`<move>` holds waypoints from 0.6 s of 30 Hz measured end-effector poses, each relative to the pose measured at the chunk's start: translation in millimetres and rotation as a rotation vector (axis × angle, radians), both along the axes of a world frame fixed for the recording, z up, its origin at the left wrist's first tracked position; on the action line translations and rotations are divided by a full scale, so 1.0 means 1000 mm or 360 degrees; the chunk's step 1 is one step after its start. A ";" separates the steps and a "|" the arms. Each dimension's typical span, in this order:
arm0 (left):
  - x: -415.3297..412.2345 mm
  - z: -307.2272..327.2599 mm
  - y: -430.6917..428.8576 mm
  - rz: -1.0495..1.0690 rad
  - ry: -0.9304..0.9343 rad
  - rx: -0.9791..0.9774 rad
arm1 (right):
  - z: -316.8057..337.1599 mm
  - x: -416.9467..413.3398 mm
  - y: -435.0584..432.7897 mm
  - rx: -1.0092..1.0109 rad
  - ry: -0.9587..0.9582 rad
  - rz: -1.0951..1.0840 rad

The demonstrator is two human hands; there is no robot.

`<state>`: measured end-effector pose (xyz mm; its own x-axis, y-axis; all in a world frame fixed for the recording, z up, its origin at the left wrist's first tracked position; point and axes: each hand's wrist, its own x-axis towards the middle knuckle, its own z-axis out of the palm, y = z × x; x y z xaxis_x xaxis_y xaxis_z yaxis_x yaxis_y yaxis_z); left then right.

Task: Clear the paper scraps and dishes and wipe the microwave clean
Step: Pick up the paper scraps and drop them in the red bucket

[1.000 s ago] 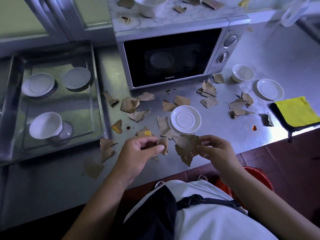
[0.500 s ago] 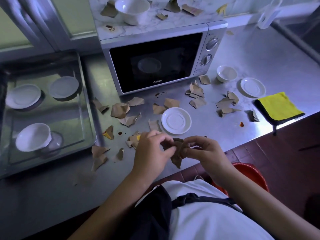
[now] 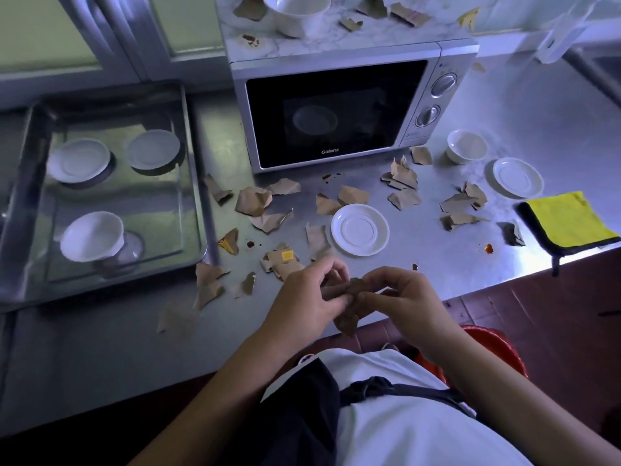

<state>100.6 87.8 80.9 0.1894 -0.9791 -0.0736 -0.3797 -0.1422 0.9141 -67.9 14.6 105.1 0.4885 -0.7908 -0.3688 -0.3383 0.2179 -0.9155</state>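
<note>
Both hands meet at the counter's front edge around a bunch of brown paper scraps (image 3: 347, 319). My left hand (image 3: 304, 302) pinches the bunch from the left and my right hand (image 3: 405, 297) grips it from the right. Several more brown scraps (image 3: 252, 200) lie scattered over the steel counter in front of the silver microwave (image 3: 336, 109), whose door is shut. A white saucer (image 3: 360, 229) sits just beyond my hands. A small white bowl (image 3: 466, 146) and another saucer (image 3: 517, 177) stand at the right. A white bowl (image 3: 297, 11) and scraps lie on the microwave's top.
A steel tray (image 3: 193, 183) at the left holds two saucers and a tipped bowl. A yellow cloth (image 3: 571, 218) lies at the counter's right edge. A red bin (image 3: 500, 348) stands on the floor below my right arm. Small reddish stains (image 3: 488, 247) dot the counter.
My hands have come together and squeezed the loose scraps into a tighter bunch between them. The camera has shifted, showing more of the microwave's top.
</note>
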 end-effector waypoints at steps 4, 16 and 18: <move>0.010 -0.002 0.011 -0.0039 0.0250 0.0060 | 0.000 0.005 0.005 -0.0101 0.0117 0.0192; 0.128 -0.080 0.087 0.1231 0.0015 0.0345 | -0.013 0.005 0.003 -0.0262 0.0186 0.0008; 0.157 -0.106 0.111 0.1434 -0.0237 0.0590 | -0.017 0.007 0.002 -0.0238 0.0141 -0.0036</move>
